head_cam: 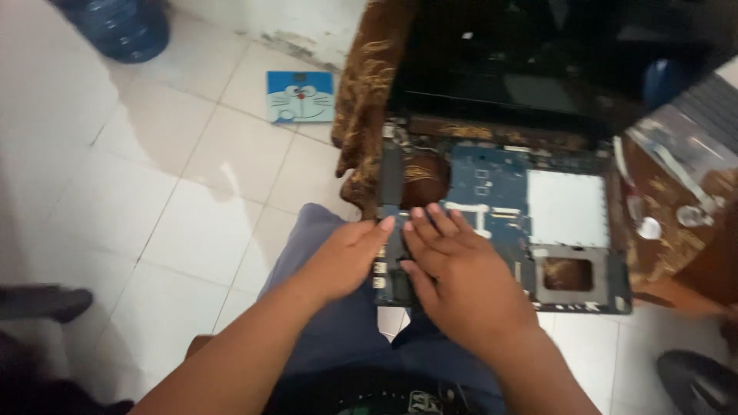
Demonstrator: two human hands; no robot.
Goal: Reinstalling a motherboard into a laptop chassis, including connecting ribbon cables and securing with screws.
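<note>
Hands: both are laid flat, fingers extended and spread, on the near left corner of an opened laptop base [500, 223]. Left hand [347, 257] is pressed against the left edge beside the side ports, nothing closed in it. Right hand [453, 269] is rested palm down over the dark corner panel, fingertips reaching the blue circuit board [492, 188]; whether anything small is pinched beneath it cannot be told.

Risk, as judged: bare fingers are placed on an exposed board, so static or downward pressure could harm components or a connector. The near edge of the base overhangs the worktop toward the lap, so a hard push on that corner could tip or slide it. Loose small parts [649, 227] lying at the right could be knocked to the tiled floor [169, 200].

Laptop base: located at frame centre on a worktop covered in brown patterned cloth [369, 92], upper cover removed. A blue board is shown at centre, a pale rectangular plate [566, 207] to its right, an empty cut-out bay [567, 273] below that, through which the cloth is seen. The dark lid [500, 69] is folded back behind.

Surroundings: blue trousers [338, 323] below the hands; a blue cartoon-faced bathroom scale [300, 96] on the floor; a blue water jug [123, 27] at upper left.
</note>
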